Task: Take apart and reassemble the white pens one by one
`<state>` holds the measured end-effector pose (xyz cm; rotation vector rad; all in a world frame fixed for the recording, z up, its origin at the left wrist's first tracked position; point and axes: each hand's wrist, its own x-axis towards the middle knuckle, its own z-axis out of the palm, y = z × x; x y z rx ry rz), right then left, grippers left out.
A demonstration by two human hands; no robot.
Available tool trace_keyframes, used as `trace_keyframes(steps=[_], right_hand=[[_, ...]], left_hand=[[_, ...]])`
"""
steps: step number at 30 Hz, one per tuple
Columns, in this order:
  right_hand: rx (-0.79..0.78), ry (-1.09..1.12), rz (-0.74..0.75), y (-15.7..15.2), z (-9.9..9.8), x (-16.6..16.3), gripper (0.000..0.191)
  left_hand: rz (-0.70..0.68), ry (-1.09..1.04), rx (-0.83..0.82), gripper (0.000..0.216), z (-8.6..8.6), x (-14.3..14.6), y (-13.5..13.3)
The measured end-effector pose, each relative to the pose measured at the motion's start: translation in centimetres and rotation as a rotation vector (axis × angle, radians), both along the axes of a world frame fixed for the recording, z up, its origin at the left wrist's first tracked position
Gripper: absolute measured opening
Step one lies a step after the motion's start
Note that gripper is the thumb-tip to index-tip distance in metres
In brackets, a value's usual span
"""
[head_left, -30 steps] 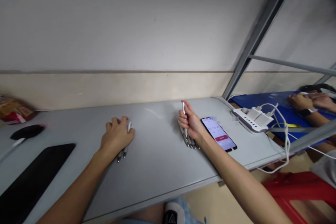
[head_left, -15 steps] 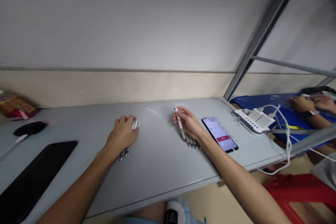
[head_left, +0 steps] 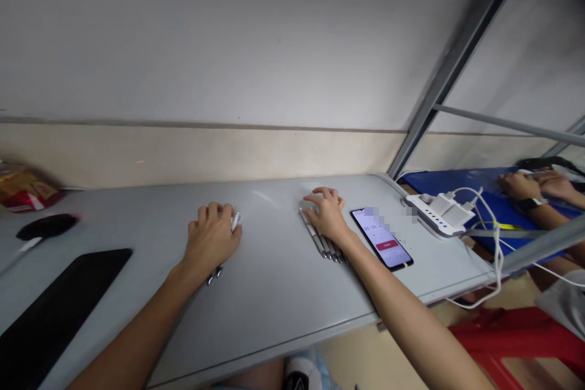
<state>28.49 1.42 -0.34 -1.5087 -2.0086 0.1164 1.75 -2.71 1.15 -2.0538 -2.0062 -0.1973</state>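
Note:
On the grey desk (head_left: 274,292), my left hand (head_left: 211,237) is closed over a few white and silver pens (head_left: 236,219). Their tips (head_left: 214,274) stick out below the palm, and the hand hides the rest. My right hand (head_left: 326,213) is over a side-by-side row of several pens (head_left: 315,234) with grey grips, all slanting the same way. Its fingers are spread and slightly bent, with the thumb close to the top of the leftmost pen; whether they touch I cannot tell. Part of the row is covered by this hand.
Right of the row lies a phone (head_left: 382,241) with a timer on screen, then a white power strip (head_left: 439,213) with cables. A black pad (head_left: 68,311), a dark round object (head_left: 46,226) and a red-gold packet (head_left: 27,186) lie left. Another person's hands (head_left: 521,186) are far right.
The white pen that my right hand held raised now lies at the left end of the row. That hand's fingers have spread apart. My left hand stays over its pens.

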Motion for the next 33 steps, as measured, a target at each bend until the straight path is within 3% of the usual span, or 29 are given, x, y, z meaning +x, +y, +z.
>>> trace_keyframes(steps=[7,13,24,33], right_hand=[[-0.148,-0.107,0.203,-0.6,0.9,1.2,0.035],[-0.190,-0.131,0.212,-1.0,0.8,1.6,0.048],[-0.177,-0.177,0.134,-1.1,0.9,1.7,0.049],[-0.099,-0.052,0.171,-1.6,1.2,1.1,0.044]], left_hand=[[0.001,0.017,0.017,0.031,0.3,0.1,-0.3],[0.014,0.043,-0.005,0.034,0.7,0.2,-0.4],[-0.032,0.004,-0.025,0.036,0.1,0.1,-0.2],[-0.236,-0.222,0.038,0.025,0.1,1.3,-0.4]])
